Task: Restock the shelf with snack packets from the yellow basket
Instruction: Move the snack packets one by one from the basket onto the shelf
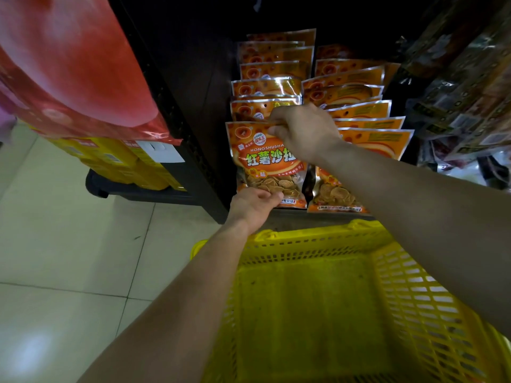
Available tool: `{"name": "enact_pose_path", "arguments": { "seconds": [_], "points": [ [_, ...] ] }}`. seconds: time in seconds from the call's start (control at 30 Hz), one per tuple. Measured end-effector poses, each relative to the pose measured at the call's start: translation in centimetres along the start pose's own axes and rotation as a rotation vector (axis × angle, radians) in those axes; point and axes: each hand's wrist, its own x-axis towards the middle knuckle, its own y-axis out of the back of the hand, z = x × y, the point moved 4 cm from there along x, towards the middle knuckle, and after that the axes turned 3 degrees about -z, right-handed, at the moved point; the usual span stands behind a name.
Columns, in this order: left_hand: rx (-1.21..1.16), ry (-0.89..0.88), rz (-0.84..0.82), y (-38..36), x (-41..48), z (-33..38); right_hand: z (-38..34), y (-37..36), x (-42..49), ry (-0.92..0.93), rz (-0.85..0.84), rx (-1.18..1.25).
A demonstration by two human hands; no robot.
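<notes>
An orange snack packet stands at the front of the left row on the dark shelf. My right hand pinches its top edge. My left hand grips its bottom edge from below. Behind it stand several more orange packets, and a second row stands to the right. The yellow basket sits on the floor just in front of the shelf, under my arms; no packets show on its visible floor.
A red and yellow display stands on a dark base at the left. Dark packaged goods hang at the right. Pale floor tiles spread to the left of the basket.
</notes>
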Motion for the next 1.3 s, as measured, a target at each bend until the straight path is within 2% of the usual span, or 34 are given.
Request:
{"name": "enact_pose_path", "arguments": {
  "seconds": [0.37,0.6,0.8,1.0,1.3],
  "points": [
    [0.113,-0.073,-0.189,-1.3,0.3,0.7,1.0,-0.6,0.0,0.025,-0.006,-0.038],
    [0.158,-0.001,-0.279,-1.2,0.7,-0.8,0.9,-0.7,-0.4,0.02,-0.089,-0.2],
    [0.221,-0.004,-0.407,-1.4,0.9,-0.8,0.1,0.1,-0.5,0.0,-0.137,-0.201],
    [0.323,0.024,-0.413,-1.3,2.6,-2.0,-0.5,0.3,0.3,0.008,-0.1,-0.287],
    [0.288,-0.045,-0.39,0.3,2.0,-1.8,-0.8,0.2,0.2,-0.014,-0.161,-0.243]
  ]
}}
